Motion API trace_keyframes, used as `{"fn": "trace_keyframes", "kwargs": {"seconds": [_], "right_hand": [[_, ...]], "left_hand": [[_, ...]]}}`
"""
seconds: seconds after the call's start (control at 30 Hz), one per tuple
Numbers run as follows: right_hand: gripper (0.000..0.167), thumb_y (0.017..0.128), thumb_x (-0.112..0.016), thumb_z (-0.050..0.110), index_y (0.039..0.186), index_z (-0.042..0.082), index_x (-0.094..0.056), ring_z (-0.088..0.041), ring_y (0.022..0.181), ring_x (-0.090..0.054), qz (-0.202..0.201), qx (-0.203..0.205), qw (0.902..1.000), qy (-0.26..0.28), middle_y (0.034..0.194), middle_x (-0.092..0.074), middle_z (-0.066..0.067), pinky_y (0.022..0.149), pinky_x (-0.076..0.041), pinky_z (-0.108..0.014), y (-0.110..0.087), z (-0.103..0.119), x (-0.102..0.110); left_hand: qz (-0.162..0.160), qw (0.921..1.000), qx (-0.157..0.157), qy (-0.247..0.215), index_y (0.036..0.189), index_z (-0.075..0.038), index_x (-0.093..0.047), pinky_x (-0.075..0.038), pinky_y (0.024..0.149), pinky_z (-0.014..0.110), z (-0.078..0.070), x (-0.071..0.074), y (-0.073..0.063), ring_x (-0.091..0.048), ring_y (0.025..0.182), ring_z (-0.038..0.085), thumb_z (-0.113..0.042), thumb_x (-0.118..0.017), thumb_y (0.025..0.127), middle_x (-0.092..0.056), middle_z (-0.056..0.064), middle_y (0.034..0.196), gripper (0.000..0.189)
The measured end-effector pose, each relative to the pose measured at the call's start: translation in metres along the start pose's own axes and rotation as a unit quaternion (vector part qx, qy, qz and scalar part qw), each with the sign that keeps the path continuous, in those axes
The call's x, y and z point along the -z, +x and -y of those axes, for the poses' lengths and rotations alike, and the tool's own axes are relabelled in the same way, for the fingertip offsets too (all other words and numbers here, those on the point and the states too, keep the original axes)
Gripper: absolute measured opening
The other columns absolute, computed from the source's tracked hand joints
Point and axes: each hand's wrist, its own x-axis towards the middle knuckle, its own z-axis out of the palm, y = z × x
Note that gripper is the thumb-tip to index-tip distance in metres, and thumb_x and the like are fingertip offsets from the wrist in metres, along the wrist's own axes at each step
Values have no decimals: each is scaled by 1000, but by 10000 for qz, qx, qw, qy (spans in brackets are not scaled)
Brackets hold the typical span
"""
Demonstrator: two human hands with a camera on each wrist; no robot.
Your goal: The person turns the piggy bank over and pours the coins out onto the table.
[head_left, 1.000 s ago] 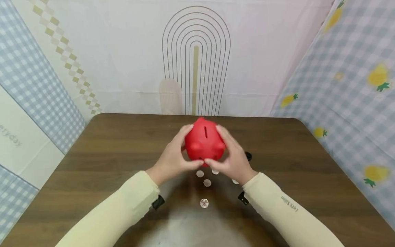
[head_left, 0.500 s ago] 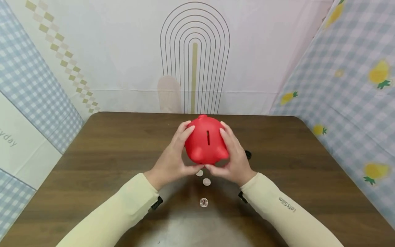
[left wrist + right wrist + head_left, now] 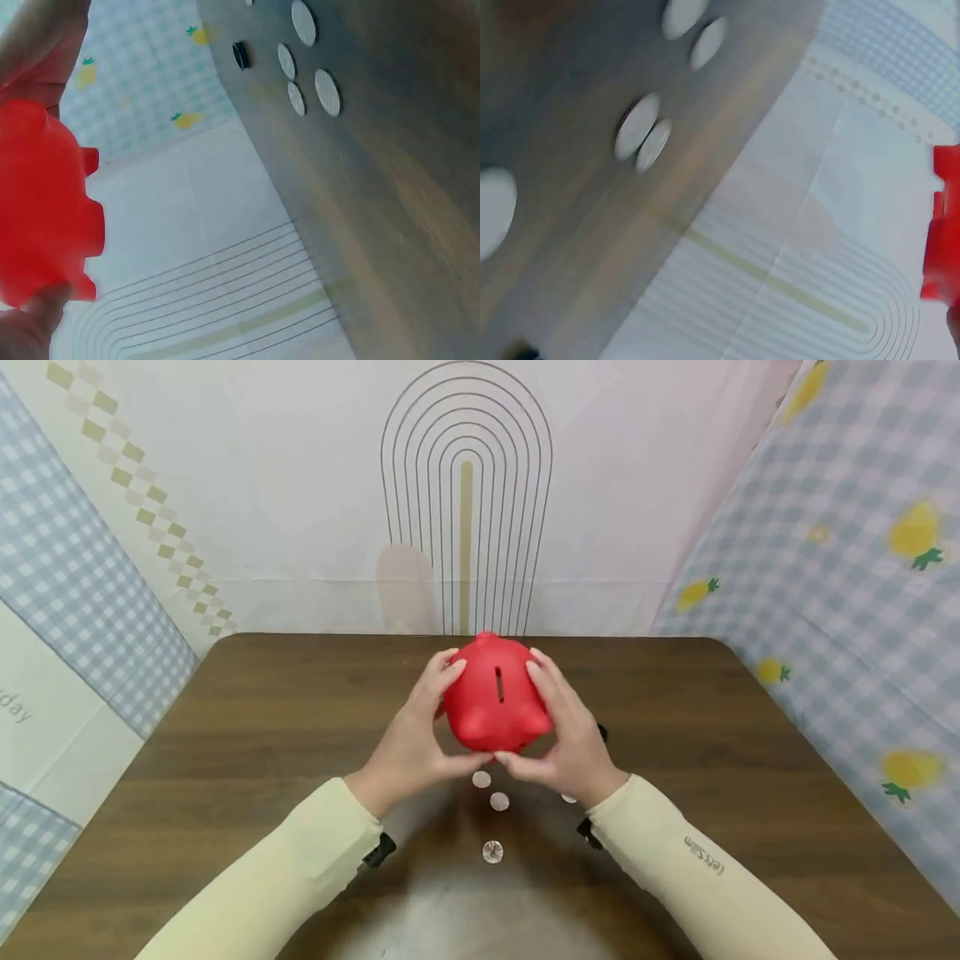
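Note:
Both hands hold a red piggy bank (image 3: 487, 697) up above the table, its coin slot facing the head camera. My left hand (image 3: 420, 731) grips its left side, thumb along the front and fingers on the upper side. On the other side my right hand (image 3: 566, 739) mirrors that hold, and the two thumb tips meet at the front of the pig. In the left wrist view the stubby feet of the piggy bank (image 3: 45, 202) stick out well clear of the tabletop. Only a strip of the piggy bank (image 3: 943, 225) shows in the right wrist view.
Several coins lie on the brown wooden table (image 3: 300, 727), among them a near coin (image 3: 492, 852) and one coin (image 3: 499, 802) below the hands. A small round black piece (image 3: 241, 55) lies beyond the coins. Patterned cloth (image 3: 315, 485) hangs behind and at both sides.
The piggy bank tilted slightly so its slot faced the camera more, then tipped back a little. Both hands keep their hold; the coins stay on the table.

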Motion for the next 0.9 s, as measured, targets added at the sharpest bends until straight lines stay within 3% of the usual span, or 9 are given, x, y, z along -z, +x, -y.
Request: {"fn": "trace_keyframes", "kwargs": {"seconds": [0.07, 0.17, 0.23, 0.37, 0.43, 0.57, 0.63, 0.77, 0.9], "right_hand": [[81, 79, -78, 36, 145, 9, -39, -28, 113, -57, 364, -464, 9980, 237, 135, -53, -14, 82, -57, -41, 2, 0, 3], [81, 78, -81, 28, 146, 19, -38, -21, 101, -61, 1007, -1650, 9792, 614, 127, -58, -5, 75, -58, -32, 4, 3, 7], [83, 76, -82, 26, 146, 20, -37, -22, 104, -60, 1036, -1590, 9797, 651, 129, -55, -4, 76, -58, -33, 6, 7, 9], [87, 72, -85, 23, 146, 16, -38, -23, 111, -57, 662, -862, 9935, 325, 136, -51, -5, 80, -57, -37, 9, 11, 12], [85, 74, -84, 25, 145, 15, -40, -22, 109, -58, 746, -993, 9919, 260, 134, -53, -6, 80, -57, -37, 10, 11, 12], [81, 77, -81, 29, 145, 19, -38, -23, 102, -61, 1138, -1990, 9709, 696, 126, -58, -5, 77, -58, -34, 9, 10, 6], [84, 77, -81, 30, 146, 21, -36, -27, 107, -58, 1068, -2185, 9655, 930, 130, -56, -5, 79, -57, -36, 7, 10, 3], [84, 76, -83, 26, 146, 23, -37, -27, 112, -56, 625, -2081, 9679, 1261, 134, -52, -3, 80, -57, -37, 2, 10, -3], [84, 74, -83, 20, 146, 21, -39, -23, 116, -54, 388, -1532, 9799, 1216, 136, -51, 0, 85, -55, -36, -1, 9, -3]], "left_hand": [[192, 9992, 348, -103, 143, -6, -33, -54, 89, 40, 3, -1, 1, -51, 122, 30, -12, -83, 72, -43, 13, 141, 87], [311, 9872, 1468, -535, 143, -13, -33, -55, 86, 39, 6, -1, -1, -54, 118, 27, -15, -82, 74, -49, 7, 135, 84], [218, 9878, 1404, -642, 143, -14, -33, -55, 87, 39, 5, -2, -3, -51, 121, 26, -14, -82, 73, -49, 6, 135, 86], [-86, 9952, 762, -613, 144, -12, -32, -54, 89, 41, 1, -1, -2, -50, 121, 27, -10, -83, 71, -45, 7, 140, 89], [23, 9946, 868, -568, 142, -9, -34, -53, 90, 42, 2, 1, 0, -51, 121, 28, -12, -83, 72, -45, 9, 140, 86], [410, 9823, 1740, -564, 140, -13, -35, -54, 88, 41, 3, 5, 2, -52, 121, 28, -16, -83, 73, -47, 7, 136, 83], [451, 9794, 1882, -583, 143, -13, -32, -54, 88, 42, 3, 6, 1, -49, 124, 29, -17, -83, 72, -44, 8, 139, 87], [405, 9815, 1724, -733, 147, -15, -29, -55, 86, 42, 3, 5, 1, -48, 124, 29, -15, -82, 71, -45, 7, 139, 93], [368, 9873, 1368, -720, 149, -18, -29, -56, 84, 38, 1, 4, 0, -50, 119, 25, -14, -83, 70, -47, 3, 137, 96]]}}
